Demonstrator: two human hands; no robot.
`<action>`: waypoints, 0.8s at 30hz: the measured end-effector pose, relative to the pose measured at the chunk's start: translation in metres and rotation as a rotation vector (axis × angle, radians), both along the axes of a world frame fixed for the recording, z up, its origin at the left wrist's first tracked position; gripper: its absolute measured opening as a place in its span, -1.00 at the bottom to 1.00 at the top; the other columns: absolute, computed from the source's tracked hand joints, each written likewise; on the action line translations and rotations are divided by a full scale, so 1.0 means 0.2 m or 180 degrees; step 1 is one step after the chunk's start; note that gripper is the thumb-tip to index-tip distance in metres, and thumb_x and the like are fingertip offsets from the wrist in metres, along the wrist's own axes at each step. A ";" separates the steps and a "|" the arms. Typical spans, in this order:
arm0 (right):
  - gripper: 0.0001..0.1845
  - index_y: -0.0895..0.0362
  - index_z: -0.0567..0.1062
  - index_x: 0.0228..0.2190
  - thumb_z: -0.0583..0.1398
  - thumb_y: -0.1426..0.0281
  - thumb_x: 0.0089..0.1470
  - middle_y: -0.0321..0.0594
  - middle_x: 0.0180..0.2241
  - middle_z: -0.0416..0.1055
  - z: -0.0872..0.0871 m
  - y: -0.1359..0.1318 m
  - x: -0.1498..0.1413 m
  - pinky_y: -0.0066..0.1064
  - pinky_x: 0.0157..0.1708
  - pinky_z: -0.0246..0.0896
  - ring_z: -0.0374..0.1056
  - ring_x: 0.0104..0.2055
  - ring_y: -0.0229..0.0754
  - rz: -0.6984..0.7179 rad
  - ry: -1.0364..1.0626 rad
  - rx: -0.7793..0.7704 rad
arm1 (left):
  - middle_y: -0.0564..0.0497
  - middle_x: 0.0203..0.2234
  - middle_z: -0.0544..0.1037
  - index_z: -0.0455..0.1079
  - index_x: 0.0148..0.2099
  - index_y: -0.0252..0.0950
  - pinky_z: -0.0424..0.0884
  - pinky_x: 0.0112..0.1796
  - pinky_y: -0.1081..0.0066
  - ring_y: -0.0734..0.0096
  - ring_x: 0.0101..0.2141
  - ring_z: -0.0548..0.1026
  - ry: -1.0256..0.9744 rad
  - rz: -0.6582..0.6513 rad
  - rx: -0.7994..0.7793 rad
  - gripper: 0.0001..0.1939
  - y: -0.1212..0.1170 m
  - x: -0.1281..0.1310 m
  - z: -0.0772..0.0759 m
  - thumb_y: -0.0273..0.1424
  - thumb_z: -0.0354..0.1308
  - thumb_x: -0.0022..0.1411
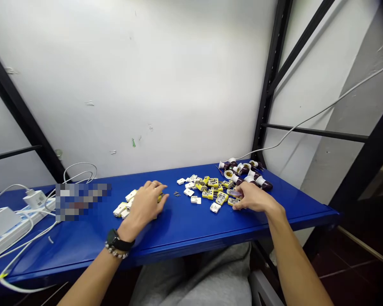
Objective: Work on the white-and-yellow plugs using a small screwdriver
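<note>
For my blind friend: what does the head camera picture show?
Two hands work at a blue metal shelf. The left hand covers white electrical parts; the right hand touches a pile of yellow and white electrical parts.

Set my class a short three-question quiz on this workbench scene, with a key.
1. True or false: the watch is on the person's left wrist.
2. Which hand is nearer the power strip?
3. The tabletop under the yellow parts is: A) green, B) blue, C) white.

Key: 1. True. 2. The left hand. 3. B.
</note>
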State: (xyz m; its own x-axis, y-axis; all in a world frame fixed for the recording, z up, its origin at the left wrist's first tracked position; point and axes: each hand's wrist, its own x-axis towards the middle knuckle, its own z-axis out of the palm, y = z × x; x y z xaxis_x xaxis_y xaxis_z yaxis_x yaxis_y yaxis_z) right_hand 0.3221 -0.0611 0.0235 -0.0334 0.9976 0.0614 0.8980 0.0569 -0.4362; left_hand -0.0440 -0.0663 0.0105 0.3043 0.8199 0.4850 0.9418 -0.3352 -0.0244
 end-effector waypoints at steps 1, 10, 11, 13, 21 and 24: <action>-0.62 0.12 0.50 -0.46 0.46 0.28 -0.38 -0.30 -0.50 0.46 0.01 0.00 0.01 -0.42 -0.53 0.08 0.36 -0.45 -0.16 0.0069 0.0036 0.0016 | -0.12 -0.04 0.57 0.50 0.08 -0.21 0.42 -0.05 0.17 0.05 -0.04 0.48 -0.0011 -0.0271 -0.0065 -0.69 -0.04 0.09 0.00 -0.28 0.09 0.37; -0.61 0.11 0.62 -0.38 0.48 0.28 -0.37 -0.22 -0.35 0.53 0.04 -0.08 -0.04 -0.38 -0.42 0.23 0.40 -0.33 -0.07 0.0992 0.0272 0.0267 | -0.16 -0.08 0.55 0.45 0.03 -0.25 0.45 -0.12 0.22 0.05 -0.09 0.52 0.0270 -0.1550 -0.0730 -0.73 -0.15 0.59 -0.04 -0.27 0.17 0.34; -0.57 0.11 0.62 -0.35 0.49 0.30 -0.38 -0.20 -0.31 0.54 0.03 -0.08 -0.07 -0.38 -0.39 0.26 0.42 -0.30 -0.05 0.1011 0.0253 0.0206 | -0.14 -0.13 0.56 0.47 -0.04 -0.25 0.45 -0.15 0.25 0.08 -0.12 0.53 0.0199 -0.1508 -0.0784 -0.79 -0.15 0.58 -0.05 -0.29 0.17 0.34; -0.53 0.12 0.62 -0.31 0.49 0.32 -0.38 -0.17 -0.27 0.54 0.02 -0.08 -0.13 -0.36 -0.35 0.28 0.43 -0.26 -0.02 0.1069 0.0179 0.0129 | -0.10 -0.18 0.57 0.47 -0.13 -0.23 0.45 -0.20 0.32 0.15 -0.16 0.54 0.0010 -0.1407 -0.0863 -0.87 -0.13 0.52 -0.06 -0.34 0.14 0.35; -0.57 0.07 0.62 -0.30 0.50 0.21 -0.28 -0.20 -0.25 0.57 -0.06 -0.06 -0.43 -0.35 -0.29 0.27 0.45 -0.21 -0.03 0.1527 0.0362 0.0420 | -0.05 -0.19 0.65 0.45 0.05 -0.19 0.44 -0.18 0.33 0.18 -0.18 0.60 -0.0789 -0.0909 -0.1054 -0.72 -0.07 0.22 -0.09 -0.38 -0.04 0.43; -0.50 0.06 0.62 -0.21 0.49 0.16 -0.24 -0.20 -0.23 0.59 -0.07 -0.05 -0.48 -0.33 -0.23 0.29 0.47 -0.17 -0.02 0.1606 0.0582 0.0513 | -0.11 -0.06 0.63 0.51 0.05 -0.21 0.44 -0.12 0.27 0.09 -0.09 0.59 -0.0570 -0.0782 -0.0904 -0.69 -0.07 0.14 -0.08 -0.33 0.00 0.42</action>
